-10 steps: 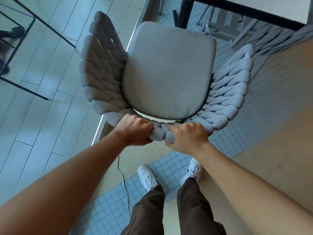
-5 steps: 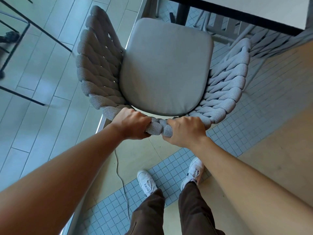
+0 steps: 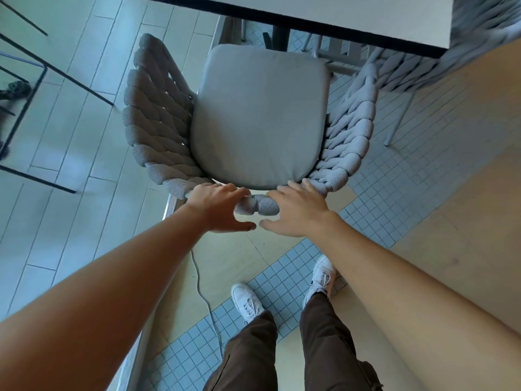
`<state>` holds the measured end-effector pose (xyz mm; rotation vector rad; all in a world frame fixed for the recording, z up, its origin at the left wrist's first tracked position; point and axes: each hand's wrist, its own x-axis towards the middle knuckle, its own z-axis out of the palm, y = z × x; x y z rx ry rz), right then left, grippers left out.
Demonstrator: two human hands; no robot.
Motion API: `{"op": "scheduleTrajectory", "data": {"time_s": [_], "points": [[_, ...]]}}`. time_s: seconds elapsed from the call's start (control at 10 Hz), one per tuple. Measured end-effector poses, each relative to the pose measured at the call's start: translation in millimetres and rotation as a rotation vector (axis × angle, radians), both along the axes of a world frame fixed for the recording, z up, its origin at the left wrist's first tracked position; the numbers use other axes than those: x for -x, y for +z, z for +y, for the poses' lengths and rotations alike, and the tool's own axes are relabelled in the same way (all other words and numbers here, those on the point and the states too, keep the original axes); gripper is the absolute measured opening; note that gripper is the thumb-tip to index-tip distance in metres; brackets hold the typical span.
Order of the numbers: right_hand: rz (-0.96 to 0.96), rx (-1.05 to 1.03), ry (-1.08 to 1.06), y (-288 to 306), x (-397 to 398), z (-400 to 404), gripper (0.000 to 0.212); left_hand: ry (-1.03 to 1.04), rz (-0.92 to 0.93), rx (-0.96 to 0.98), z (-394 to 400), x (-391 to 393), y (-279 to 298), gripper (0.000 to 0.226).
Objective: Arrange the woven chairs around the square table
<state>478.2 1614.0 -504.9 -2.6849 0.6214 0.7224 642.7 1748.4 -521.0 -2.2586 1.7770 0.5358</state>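
Chair [image 3: 259,117] faces table [image 3: 310,12]; hands [image 3: 217,206] loosened.

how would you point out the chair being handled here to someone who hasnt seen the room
Find the pale square table with the dark edge at the top of the view. The grey woven rope chair with a smooth grey seat cushion stands right in front of it, front edge near the tabletop. Unlike the second woven chair at the table's right, its cushion is in full view, and the open left hand and right hand are at its back rim.

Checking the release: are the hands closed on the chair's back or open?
Open. Left hand and right hand have fingers spread over the chair back rim, thumbs apart below it.
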Motion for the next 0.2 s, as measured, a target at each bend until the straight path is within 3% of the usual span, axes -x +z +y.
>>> {"op": "scheduleTrajectory", "data": {"time_s": [0.2], "points": [[-0.028, 0.033, -0.261, 46.5, 73.3, -6.4, 0.087, -0.105, -0.018, 0.023, -15.0, 31.6, 40.3, 0.097]]}}
